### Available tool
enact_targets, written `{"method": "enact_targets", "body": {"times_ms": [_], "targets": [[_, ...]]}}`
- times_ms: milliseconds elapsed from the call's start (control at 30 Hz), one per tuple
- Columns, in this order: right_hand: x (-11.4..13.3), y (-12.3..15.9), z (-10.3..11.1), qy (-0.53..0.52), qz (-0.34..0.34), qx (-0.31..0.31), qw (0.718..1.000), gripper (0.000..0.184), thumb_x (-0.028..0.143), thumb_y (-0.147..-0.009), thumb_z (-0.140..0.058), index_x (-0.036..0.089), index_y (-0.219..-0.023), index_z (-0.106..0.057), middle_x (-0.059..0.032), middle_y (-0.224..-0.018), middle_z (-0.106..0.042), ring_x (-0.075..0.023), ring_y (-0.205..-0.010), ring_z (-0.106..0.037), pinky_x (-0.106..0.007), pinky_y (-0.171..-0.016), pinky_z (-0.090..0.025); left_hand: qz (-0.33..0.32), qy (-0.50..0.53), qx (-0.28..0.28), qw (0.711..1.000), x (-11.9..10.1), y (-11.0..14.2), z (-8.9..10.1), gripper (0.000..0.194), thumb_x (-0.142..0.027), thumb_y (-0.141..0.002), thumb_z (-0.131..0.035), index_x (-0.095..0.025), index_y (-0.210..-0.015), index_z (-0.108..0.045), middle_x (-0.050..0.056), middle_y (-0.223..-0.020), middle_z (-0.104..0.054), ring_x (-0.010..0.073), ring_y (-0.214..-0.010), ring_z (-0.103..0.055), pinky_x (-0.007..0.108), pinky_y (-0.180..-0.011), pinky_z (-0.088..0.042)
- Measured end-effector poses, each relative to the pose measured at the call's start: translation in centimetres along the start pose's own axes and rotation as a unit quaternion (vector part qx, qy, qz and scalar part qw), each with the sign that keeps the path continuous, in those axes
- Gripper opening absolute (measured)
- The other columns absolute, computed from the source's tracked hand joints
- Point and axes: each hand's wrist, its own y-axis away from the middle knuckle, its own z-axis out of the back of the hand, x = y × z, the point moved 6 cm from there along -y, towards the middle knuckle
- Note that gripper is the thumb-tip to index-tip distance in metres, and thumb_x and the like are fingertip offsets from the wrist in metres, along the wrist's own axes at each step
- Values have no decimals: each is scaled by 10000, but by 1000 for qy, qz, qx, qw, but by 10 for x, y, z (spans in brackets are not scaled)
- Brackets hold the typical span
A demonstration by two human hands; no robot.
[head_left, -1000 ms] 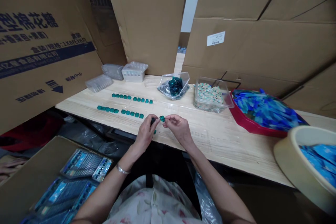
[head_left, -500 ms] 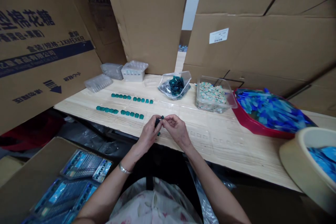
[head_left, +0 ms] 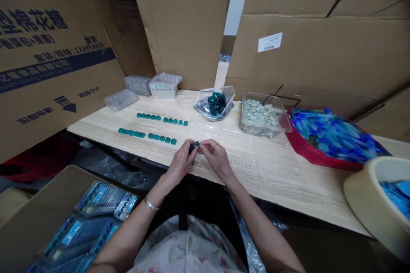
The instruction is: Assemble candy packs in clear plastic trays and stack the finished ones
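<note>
My left hand [head_left: 180, 163] is closed, pinching a small dark green piece [head_left: 197, 143] at its fingertips; a black item [head_left: 191, 148] shows by its thumb, its kind unclear. My right hand [head_left: 218, 160] meets it there, thumb and fingers pressed together beside the green piece; what they pinch is too small to make out. Another green bit [head_left: 192, 163] shows below the left hand. To the left, dark green block-like pieces [head_left: 131, 132] lie in short rows in clear shallow trays [head_left: 156, 127]. A clear plastic bag [head_left: 201, 108] behind the hands holds more green pieces [head_left: 217, 103].
A clear tub [head_left: 256, 130] holds small pale, multicoloured pieces. Right of it are a red basin [head_left: 301, 149] of blue strips and a cream bucket [head_left: 358, 194]. Stacked clear trays [head_left: 165, 85] stand at the back left. Cardboard boxes [head_left: 179, 21] wall the table; an open carton [head_left: 48, 213] holds blue packs.
The green piece shows more fully above the left fingertips, and the right fingertips have shifted slightly down beside it. The view has shifted a little.
</note>
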Motion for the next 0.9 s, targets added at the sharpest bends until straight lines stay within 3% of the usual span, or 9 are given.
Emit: {"method": "enact_targets", "body": {"times_ms": [200, 367, 533, 700, 900], "targets": [[-4, 1, -2, -32, -32, -22, 999, 202, 377, -703, -647, 192, -773, -608, -25, -693, -660, -174, -663, -650, -323, -676, -543, -21, -22, -16, 999, -1, 3, 0, 151, -307, -886, -428, -209, -988, -480, 27, -859, -606, 148, -760, -584, 277, -702, -438], [14, 5, -3, 105, 68, -56, 991, 129, 288, -779, -555, 204, -865, -600, -32, -778, -652, -161, -708, -628, -306, -712, -524, -56, -76, -10, 995, -6, 7, 1, 203, -278, -895, -408, -198, -1068, -478, 63, -916, -605, 176, -832, -592, 292, -715, -436], [23, 8, -11, 188, 120, -30, 974, 168, 225, -807, -487, 224, -959, -558, -23, -814, -634, -157, -734, -615, -308, -746, -511, -51, -105, -15, 993, -7, 5, 7, 104, -244, -873, -430, -192, -896, -518, 34, -775, -565, 169, -737, -549, 287, -670, -418], [25, 5, -13, 179, 118, -31, 976, 209, 196, -778, -490, 215, -982, -526, -6, -765, -609, -143, -670, -594, -297, -709, -511, -79, -95, 3, 992, -8, 0, 10, 96, -227, -856, -443, -198, -895, -526, 41, -831, -571, 168, -783, -533, 291, -709, -413], [18, 1, -14, 115, 97, -65, 986, 226, 167, -742, -496, 204, -965, -490, 4, -748, -579, -122, -639, -568, -262, -652, -498, -18, -100, -61, 993, 4, -5, 21, 81, -204, -840, -429, -203, -824, -508, -5, -693, -515, 152, -686, -518, 269, -670, -395]]}}
